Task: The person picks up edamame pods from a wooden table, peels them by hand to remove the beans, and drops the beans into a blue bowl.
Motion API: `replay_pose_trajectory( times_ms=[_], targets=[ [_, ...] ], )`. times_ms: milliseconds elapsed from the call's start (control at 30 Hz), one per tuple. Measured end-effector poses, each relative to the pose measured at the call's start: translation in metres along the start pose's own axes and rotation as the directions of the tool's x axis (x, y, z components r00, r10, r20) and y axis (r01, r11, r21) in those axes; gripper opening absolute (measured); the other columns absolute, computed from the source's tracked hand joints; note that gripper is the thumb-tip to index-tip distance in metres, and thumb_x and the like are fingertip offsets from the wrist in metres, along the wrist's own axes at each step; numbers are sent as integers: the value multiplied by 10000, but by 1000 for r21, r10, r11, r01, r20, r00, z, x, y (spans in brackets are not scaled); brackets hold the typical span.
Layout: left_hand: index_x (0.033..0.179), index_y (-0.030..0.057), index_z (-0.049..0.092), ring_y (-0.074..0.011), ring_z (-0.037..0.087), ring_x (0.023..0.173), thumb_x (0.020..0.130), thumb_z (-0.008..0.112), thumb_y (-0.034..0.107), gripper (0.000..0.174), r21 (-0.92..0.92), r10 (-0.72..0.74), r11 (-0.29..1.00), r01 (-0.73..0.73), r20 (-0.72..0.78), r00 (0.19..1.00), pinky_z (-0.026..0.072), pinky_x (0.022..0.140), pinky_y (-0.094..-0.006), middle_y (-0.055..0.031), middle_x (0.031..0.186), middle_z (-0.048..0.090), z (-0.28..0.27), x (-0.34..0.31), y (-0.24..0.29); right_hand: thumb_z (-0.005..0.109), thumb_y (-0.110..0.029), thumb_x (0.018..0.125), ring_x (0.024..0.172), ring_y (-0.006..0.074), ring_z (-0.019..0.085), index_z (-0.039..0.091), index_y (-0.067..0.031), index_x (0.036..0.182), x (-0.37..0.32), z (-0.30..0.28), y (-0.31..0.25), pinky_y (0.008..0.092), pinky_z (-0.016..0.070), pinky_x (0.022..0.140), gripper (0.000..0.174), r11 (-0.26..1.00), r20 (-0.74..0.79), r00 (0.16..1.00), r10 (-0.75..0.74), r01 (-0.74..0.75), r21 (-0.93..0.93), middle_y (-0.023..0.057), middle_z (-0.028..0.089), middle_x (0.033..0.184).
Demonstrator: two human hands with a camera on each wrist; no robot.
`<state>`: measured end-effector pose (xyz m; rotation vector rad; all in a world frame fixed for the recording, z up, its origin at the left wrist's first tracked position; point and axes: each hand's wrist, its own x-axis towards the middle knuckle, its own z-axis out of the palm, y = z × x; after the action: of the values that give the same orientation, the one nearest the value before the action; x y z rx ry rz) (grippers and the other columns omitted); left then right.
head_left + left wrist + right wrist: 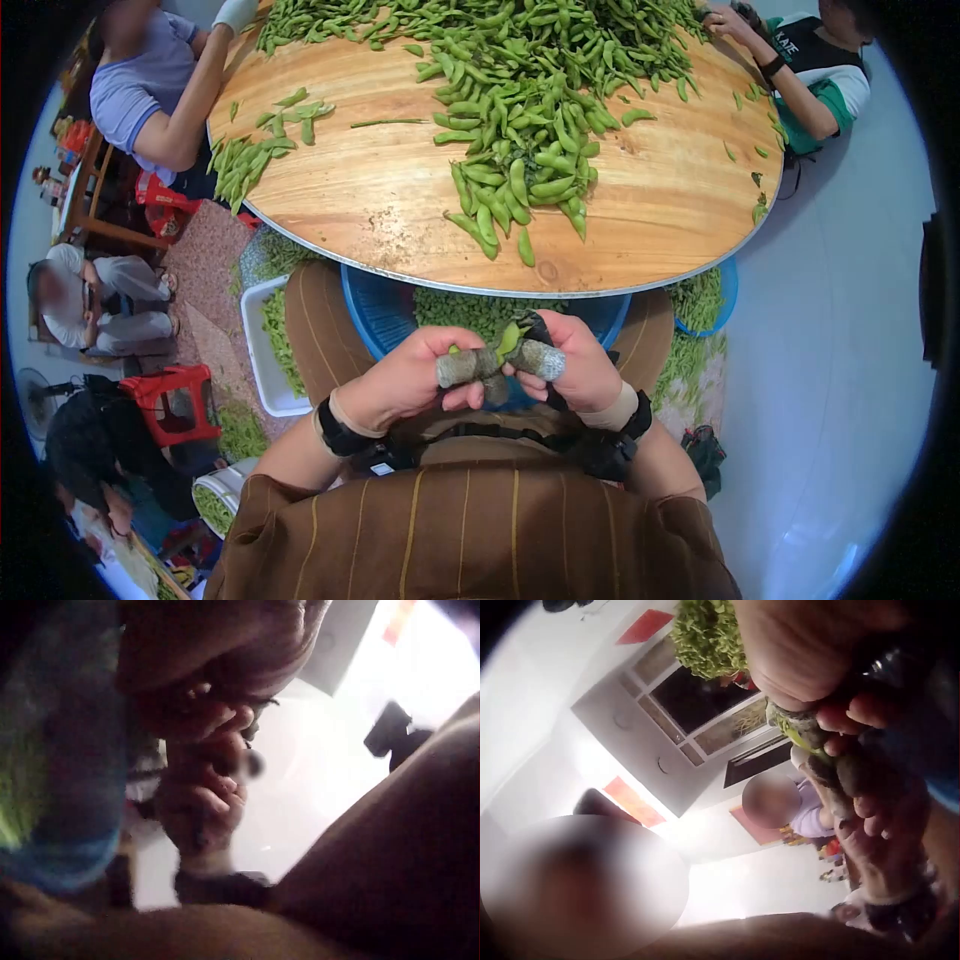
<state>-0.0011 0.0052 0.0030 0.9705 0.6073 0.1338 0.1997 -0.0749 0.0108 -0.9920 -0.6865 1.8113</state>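
Over my lap, my left hand [395,378] and right hand [585,368] meet at a green soybean pod [511,338]. Both hands pinch the pod between wrapped thumbs and fingertips, the thumbs bound in greyish tape [462,367]. A bit of green also shows behind the left thumb. Dark material covers part of the right fingers. In the right wrist view the pod [799,737] shows bright green between the fingertips; the left wrist view is dark and hides it. Just beyond the hands, a blue basin [362,312] holds shelled green beans [480,308].
A round wooden table [340,200] bears a large heap of soybean pods [540,90], its edge overhanging the basin. White tub [262,350] stands left, a blue tub [728,295] right, both with green husks. People sit at both table sides; a red stool [170,400] stands left.
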Motion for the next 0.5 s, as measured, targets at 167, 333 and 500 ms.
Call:
replay_pose_trajectory(
  times_ms=[167, 333, 500],
  targets=[
    [990, 2, 612, -109, 497, 489, 915, 571, 107, 136, -478, -1, 869, 128, 256, 967, 394, 492, -222, -112, 856, 668, 0, 4, 0, 580, -134, 925, 552, 64, 475, 562, -34, 996, -6, 4, -4, 207, 384, 481, 124, 981, -4, 1000, -14, 15, 196, 30, 603, 793],
    [943, 8, 609, -92, 501, 510, 968, 508, 192, 212, 676, 627, 519, -523, 115, 771, 396, 494, -234, -42, 664, 601, 6, 14, -8, 572, -126, 927, 561, 67, 469, 552, -31, 1020, -5, 1, 1, 209, 378, 489, 134, 1000, -104, 994, 20, -18, 21, 30, 594, 787],
    [923, 2, 613, -84, 494, 507, 978, 493, 197, 236, 87, 61, 994, -61, 4, 998, 392, 487, -234, -38, 664, 600, 7, -3, 11, 561, -116, 929, 569, 61, 457, 543, -39, 1041, -8, 7, -1, 201, 366, 495, 137, 994, -57, 998, -31, 36, 98, 19, 584, 777]
  ],
)
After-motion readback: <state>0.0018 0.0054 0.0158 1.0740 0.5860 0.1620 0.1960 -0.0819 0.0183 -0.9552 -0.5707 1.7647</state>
